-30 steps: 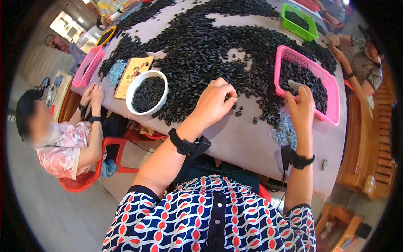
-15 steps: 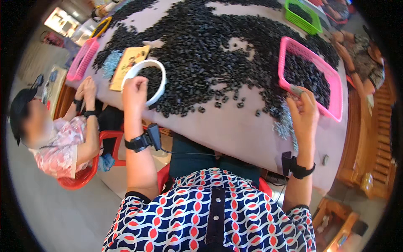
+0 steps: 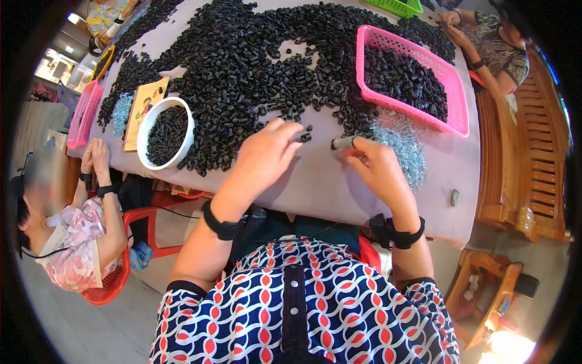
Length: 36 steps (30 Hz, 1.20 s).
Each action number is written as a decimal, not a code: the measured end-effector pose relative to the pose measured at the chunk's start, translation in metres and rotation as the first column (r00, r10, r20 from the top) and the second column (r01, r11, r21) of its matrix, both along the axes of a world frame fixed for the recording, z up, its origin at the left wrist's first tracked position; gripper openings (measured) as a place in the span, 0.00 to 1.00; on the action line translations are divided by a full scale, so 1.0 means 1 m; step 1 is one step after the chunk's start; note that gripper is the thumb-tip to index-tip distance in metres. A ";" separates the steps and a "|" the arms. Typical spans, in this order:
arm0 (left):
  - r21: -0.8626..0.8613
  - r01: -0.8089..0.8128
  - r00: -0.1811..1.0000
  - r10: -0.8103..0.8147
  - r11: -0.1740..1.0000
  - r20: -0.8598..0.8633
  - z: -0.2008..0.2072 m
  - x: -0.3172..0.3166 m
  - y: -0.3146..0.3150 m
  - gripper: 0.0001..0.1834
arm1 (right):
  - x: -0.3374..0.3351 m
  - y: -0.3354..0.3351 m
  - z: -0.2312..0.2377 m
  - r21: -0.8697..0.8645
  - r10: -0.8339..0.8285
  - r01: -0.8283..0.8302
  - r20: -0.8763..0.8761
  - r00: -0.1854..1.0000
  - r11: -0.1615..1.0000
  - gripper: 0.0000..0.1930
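Observation:
My left hand (image 3: 267, 153) reaches over the table's near part, thumb and fingertips closed about a small black plastic piece (image 3: 306, 138). Another such piece lies just beyond the fingertips. Opposite it, my right hand (image 3: 381, 170) has its thumb and index finger apart. A grey cover (image 3: 345, 143) wraps that index finger, with something dark at its tip. Tiny clear bluish pieces (image 3: 400, 148) lie in a pile beside the right hand. A broad heap of black pieces (image 3: 242, 79) spreads beyond both hands.
A white bowl (image 3: 142, 136) of thin dark pieces stands left by a yellow booklet (image 3: 144, 109). The pink basket (image 3: 458, 91) at right holds black pieces. A small grey piece (image 3: 454, 198) lies on the tablecloth (image 3: 327, 194). People sit at left (image 3: 85, 230) and far right (image 3: 503, 54).
My left hand has moved right, away from the white bowl. My right hand has come off the pink basket's edge, inward and nearer me. The view has shifted.

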State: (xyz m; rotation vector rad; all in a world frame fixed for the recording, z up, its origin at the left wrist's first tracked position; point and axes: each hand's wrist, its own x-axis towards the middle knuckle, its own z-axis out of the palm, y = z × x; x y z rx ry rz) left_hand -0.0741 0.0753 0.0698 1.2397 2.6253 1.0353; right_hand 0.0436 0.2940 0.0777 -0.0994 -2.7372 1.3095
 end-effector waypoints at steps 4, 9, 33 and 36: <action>-0.096 0.038 0.993 -0.048 0.995 -0.107 -0.009 -0.001 0.018 0.14 | 0.013 0.001 0.009 -0.175 -0.198 0.179 -0.099 0.975 0.968 0.06; -0.189 0.072 0.989 -0.095 0.979 -0.113 -0.017 -0.003 0.028 0.09 | 0.025 0.011 -0.007 0.174 -0.133 0.136 -0.026 0.991 0.975 0.05; 0.144 -0.027 0.994 0.011 0.989 0.108 -0.025 0.026 -0.012 0.07 | 0.007 -0.016 -0.015 0.188 -0.166 0.169 -0.028 0.986 0.968 0.06; 0.249 -0.111 0.755 -0.081 0.962 0.650 -0.023 0.033 -0.008 0.07 | 0.000 -0.027 -0.011 -0.142 -0.149 0.137 -0.076 0.986 0.980 0.07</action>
